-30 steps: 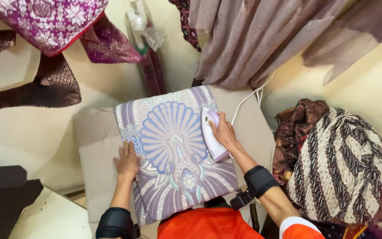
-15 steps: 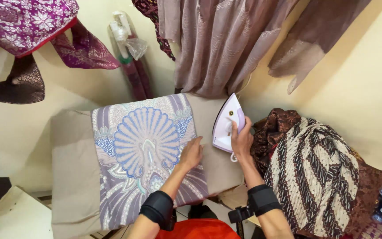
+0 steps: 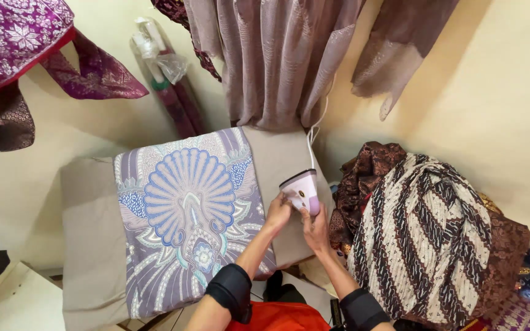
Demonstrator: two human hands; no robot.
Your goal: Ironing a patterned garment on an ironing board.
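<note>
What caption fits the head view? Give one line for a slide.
Both hands, left hand and right hand, grip a pink iron beside the patterned cloth on the ironing pad.

both my forearms reach up from the bottom edge, each with a dark band around it near the elbow. my left hand [image 3: 278, 213] and right hand [image 3: 315, 230] sit close together, nearly touching, fingers curled inward in a light grip, wrists angled toward each other.
</note>
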